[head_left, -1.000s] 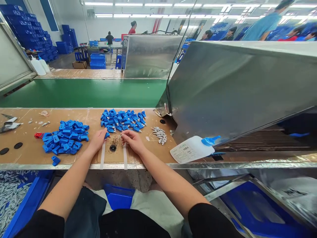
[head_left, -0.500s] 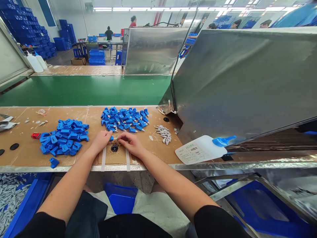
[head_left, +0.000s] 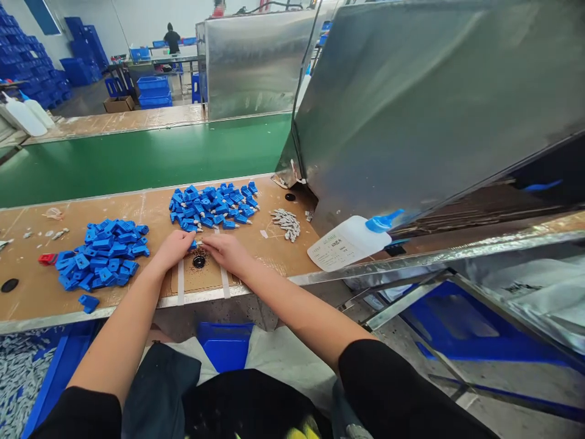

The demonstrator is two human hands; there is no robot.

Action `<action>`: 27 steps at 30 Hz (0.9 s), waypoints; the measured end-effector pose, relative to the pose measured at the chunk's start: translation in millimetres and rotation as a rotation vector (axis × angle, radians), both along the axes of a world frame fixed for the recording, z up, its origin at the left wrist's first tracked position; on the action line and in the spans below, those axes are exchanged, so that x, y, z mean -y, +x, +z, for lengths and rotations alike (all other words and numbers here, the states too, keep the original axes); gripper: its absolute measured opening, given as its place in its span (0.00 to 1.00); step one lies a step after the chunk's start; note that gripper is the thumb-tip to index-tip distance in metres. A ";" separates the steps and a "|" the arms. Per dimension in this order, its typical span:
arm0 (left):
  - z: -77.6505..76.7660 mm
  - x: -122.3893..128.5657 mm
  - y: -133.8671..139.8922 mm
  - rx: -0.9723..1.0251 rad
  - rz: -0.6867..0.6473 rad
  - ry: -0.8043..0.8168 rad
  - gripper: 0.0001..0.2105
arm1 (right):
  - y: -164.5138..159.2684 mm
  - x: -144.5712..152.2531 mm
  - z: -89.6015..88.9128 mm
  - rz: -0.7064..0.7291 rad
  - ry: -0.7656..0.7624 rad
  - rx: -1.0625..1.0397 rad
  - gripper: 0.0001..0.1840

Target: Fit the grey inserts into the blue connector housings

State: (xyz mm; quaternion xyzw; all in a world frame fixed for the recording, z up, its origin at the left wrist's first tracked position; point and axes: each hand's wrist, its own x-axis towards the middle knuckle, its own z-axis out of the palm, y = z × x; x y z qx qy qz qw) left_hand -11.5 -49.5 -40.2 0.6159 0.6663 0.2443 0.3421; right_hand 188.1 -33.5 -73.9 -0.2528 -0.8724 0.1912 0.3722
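My left hand [head_left: 174, 250] is closed on a small blue plastic piece [head_left: 194, 245], gripped between thumb and fingers. My right hand [head_left: 227, 251] meets it from the right, its fingertips pinched on a small pale grey piece [head_left: 200, 243] at the end of the blue one. The fingertips mostly cover the grey piece. Just below both hands, a round black disc [head_left: 198, 261] is set in the cardboard, with dark specks around it. Behind them is a pile of blue pieces with pale tips [head_left: 212, 206]. Left of my left hand lies another blue pile [head_left: 103, 253].
Small grey pieces [head_left: 286, 224] lie at the right, near a white glue bottle with a blue cap [head_left: 340, 244]. A slanted metal housing [head_left: 402, 97] rises beyond it. A green belt [head_left: 150, 152] runs behind the cardboard-covered bench. One red piece [head_left: 47, 259] touches the left pile.
The camera view has turned and dipped, so the bench appears tilted and shifted left. My hands have come closer together, the right fingertips now at the end of the blue piece.
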 end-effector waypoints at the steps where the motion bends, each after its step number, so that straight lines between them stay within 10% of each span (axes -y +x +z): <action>1: 0.7 -0.4 1.2 -0.027 -0.005 0.009 0.24 | -0.8 -0.2 -0.5 -0.010 0.016 0.016 0.10; 13: 4.3 -6.4 4.3 -0.230 -0.072 0.073 0.25 | -8.1 -2.2 5.8 -0.045 0.042 0.206 0.10; 17: 37.9 -14.3 -3.3 -0.450 -0.162 0.147 0.26 | 10.5 3.7 40.6 -0.165 0.040 0.410 0.16; 22: 94.1 -50.7 -11.0 -0.758 0.038 0.423 0.24 | 82.1 9.6 83.7 -0.608 -0.156 0.769 0.13; 27: 87.8 -88.2 -9.1 -0.743 -0.075 0.410 0.19 | 124.3 1.0 84.8 -0.665 -0.191 0.852 0.16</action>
